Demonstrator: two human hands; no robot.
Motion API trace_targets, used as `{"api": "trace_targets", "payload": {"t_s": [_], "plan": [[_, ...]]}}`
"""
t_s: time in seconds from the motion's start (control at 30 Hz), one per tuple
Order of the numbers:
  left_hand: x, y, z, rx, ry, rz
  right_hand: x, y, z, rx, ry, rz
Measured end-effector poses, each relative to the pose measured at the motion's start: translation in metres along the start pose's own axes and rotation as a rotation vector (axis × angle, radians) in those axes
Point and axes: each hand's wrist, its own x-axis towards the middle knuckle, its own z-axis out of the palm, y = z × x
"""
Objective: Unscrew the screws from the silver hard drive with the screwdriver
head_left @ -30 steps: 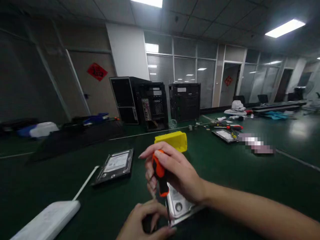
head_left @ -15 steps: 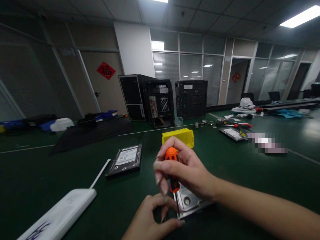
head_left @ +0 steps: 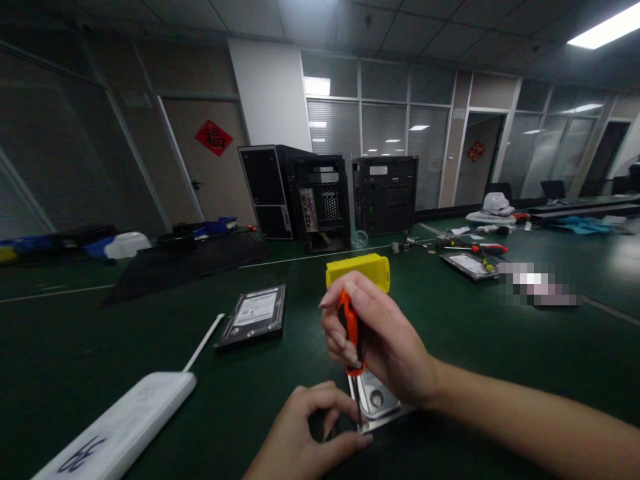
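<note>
My right hand [head_left: 380,327] is wrapped round the handle of an orange and black screwdriver [head_left: 353,327]. The screwdriver points down, nearly upright, its tip at the near left corner of a silver hard drive [head_left: 383,393] lying on the table. My right hand and wrist cover the drive's far and right parts. My left hand [head_left: 320,427] is curled at that same corner, index finger and thumb closed about the edge beside the screwdriver tip. Whether a screw sits under the tip is too small to tell. Just behind my right hand stands a yellow plastic bin [head_left: 360,270].
Another hard drive [head_left: 253,313] lies to the left, near a white power strip [head_left: 120,427]. On the right is a third hard drive [head_left: 470,265] with tools behind it. Black computer cases [head_left: 270,193] stand at the back of the green table [head_left: 165,320].
My right hand has twisted with the screwdriver, and its fingers have closed further over the handle top. My left hand stays at the drive's corner. The view has shifted slightly.
</note>
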Motion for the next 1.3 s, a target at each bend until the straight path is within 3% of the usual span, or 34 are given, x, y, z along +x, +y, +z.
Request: {"api": "trace_targets", "payload": {"t_s": [0.87,1.3], "plan": [[-0.004,0.011,-0.005,0.010,-0.036,-0.047,0.001,-0.003,0.000,-0.030,0.028,0.112],[-0.004,0.009,-0.005,-0.004,-0.030,-0.031,0.001,-0.003,-0.002,-0.051,0.008,0.090]]}}
